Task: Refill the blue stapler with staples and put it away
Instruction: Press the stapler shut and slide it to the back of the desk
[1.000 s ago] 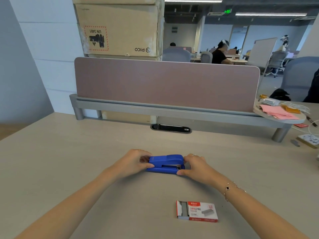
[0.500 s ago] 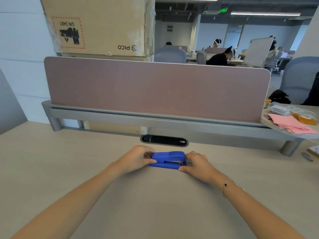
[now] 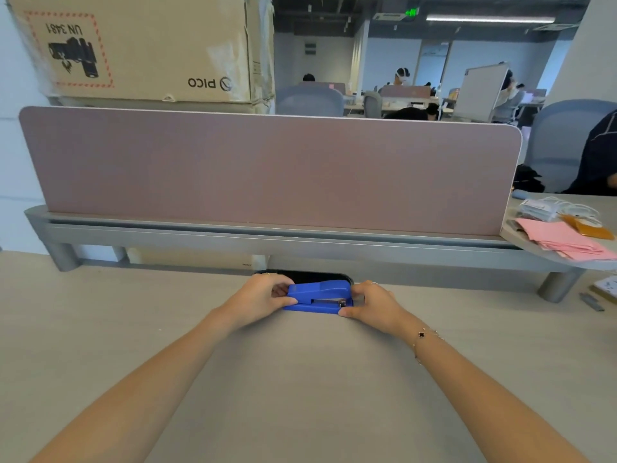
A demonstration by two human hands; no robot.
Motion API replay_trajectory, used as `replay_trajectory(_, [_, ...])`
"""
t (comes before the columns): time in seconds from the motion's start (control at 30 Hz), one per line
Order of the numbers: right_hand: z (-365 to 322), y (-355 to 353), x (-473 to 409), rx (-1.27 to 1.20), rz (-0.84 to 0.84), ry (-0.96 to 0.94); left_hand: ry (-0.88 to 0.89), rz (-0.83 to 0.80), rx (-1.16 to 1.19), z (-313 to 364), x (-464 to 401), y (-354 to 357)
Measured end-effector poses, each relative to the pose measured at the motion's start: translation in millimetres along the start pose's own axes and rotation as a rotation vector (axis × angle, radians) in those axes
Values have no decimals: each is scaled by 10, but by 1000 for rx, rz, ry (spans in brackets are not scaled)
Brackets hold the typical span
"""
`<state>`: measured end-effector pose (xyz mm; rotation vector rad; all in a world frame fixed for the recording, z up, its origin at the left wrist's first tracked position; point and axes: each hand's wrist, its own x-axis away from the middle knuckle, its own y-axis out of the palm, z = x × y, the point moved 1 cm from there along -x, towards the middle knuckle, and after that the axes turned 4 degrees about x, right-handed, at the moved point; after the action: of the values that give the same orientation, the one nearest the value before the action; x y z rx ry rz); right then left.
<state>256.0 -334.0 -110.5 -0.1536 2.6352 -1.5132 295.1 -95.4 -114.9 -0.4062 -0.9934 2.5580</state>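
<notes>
— Grip? 
— Left hand point(image 3: 263, 297) and right hand point(image 3: 370, 304) each clasp an end of the blue stapler point(image 3: 319, 297).
— Where?
— Centre frame, on the surface point(image 3: 300, 379), long axis left-right, the two hands equally near.

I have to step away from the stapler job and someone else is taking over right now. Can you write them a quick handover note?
Left hand: gripping the rear end of the blue stapler.
Right hand: gripping its front end.
The stapler is closed and sits low over the desk, just in front of the dark cable slot below the divider panel. Whether it touches the desk cannot be told.
The staple box is out of view.
Done: stapler is shut; whether it holds staples is not visible.
Left: confirm the refill, then put the stapler away.
</notes>
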Motion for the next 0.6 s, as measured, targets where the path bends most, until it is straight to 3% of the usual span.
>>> replay_trajectory(0.2, [10, -2, -83, -93, 31, 58, -17, 21, 59, -82, -86, -7])
replay_trajectory(0.6, [-51, 55, -94, -56, 17, 122, -5, 77, 93, -54, -36, 85])
